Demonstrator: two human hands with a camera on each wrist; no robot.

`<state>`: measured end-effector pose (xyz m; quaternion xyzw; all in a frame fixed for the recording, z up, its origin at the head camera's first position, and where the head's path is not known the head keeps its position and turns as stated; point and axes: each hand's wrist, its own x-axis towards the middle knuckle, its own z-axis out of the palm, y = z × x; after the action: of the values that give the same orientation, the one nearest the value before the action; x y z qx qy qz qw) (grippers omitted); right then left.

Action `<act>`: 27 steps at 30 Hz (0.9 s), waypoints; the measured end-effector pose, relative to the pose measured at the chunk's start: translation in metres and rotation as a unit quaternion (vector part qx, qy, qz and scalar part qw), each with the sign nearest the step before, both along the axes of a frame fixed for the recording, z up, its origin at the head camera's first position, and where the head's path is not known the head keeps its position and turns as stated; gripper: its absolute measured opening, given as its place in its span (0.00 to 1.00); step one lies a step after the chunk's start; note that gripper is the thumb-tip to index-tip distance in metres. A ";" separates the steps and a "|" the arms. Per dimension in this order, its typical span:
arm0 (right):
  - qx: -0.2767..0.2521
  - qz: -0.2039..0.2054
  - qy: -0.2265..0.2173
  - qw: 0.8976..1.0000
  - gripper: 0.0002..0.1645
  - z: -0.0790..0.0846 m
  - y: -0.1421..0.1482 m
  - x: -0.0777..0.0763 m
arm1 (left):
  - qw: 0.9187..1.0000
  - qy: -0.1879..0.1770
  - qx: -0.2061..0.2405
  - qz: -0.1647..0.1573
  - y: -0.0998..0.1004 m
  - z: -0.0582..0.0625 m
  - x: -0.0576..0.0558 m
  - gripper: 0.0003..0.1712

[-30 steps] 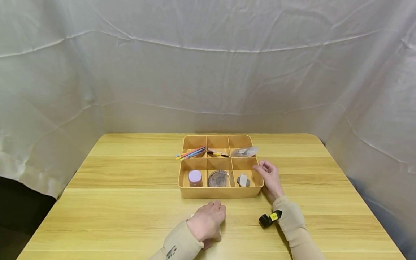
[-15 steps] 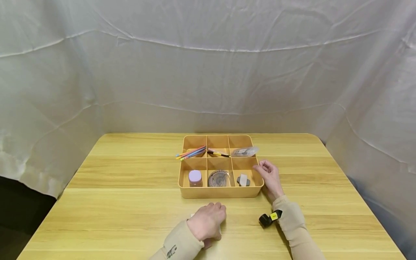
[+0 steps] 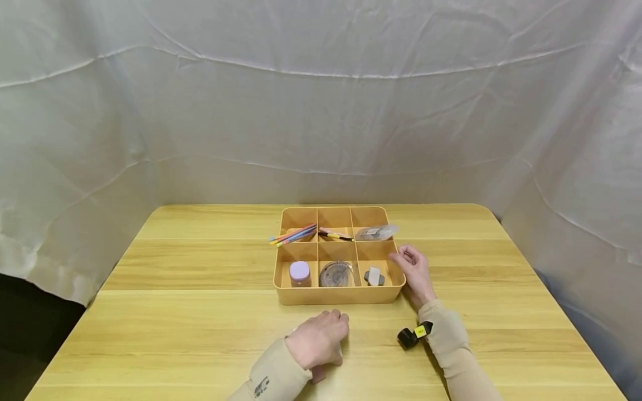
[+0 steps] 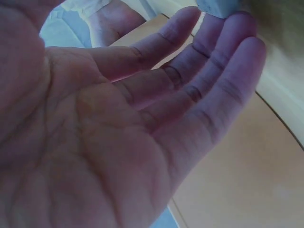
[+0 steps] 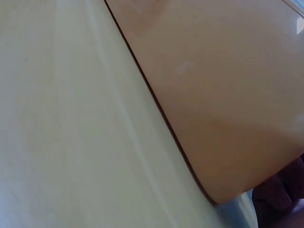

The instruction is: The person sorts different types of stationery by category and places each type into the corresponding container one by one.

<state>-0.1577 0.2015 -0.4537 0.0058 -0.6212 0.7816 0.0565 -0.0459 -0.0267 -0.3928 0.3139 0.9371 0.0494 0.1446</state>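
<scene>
My left hand rests low over the table, in front of a yellow-orange six-compartment organizer tray. The left wrist view shows its palm and long, loosely bent fingers, with a whitish block at the fingertips, cut off by the frame's top. A pinkish piece peeks out under the wrist, mostly hidden. At the tray's right side, my right hand pinches the wall, thumb at the rim and fingers outside. In the right wrist view the tray's side fills much of the picture.
The tray holds colored pens, a yellow-black pen, a clear plastic packet, a purple-lidded jar, a clear round disc and a white-grey eraser. Grey cloth hangs behind the wooden table.
The head view has shifted very slightly. Both hands and the tray keep practically the same places.
</scene>
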 end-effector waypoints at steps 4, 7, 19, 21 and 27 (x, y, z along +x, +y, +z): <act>-0.005 0.002 0.007 1.000 0.15 -0.002 0.000 0.000 | 1.000 -0.002 0.023 -0.008 -0.004 0.005 -0.001 0.20; 0.001 0.001 0.011 1.000 0.15 -0.002 0.000 0.000 | 0.999 0.006 0.039 -0.024 -0.008 0.011 -0.004 0.20; 0.015 -0.008 0.009 1.000 0.14 0.000 -0.001 0.000 | 0.989 0.045 0.110 -0.087 -0.021 0.041 -0.021 0.21; 0.020 -0.008 0.011 1.000 0.14 0.000 -0.001 0.000 | 0.987 0.055 0.117 -0.098 -0.020 0.045 -0.026 0.20; 0.019 -0.004 0.035 0.999 0.14 -0.004 0.001 0.000 | 0.984 0.074 0.121 -0.104 -0.016 0.054 -0.043 0.16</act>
<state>-0.1581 0.2021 -0.4573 0.0319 -0.6338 0.7686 0.0811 -0.0892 -0.0424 -0.3385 0.4279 0.8943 0.1242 0.0402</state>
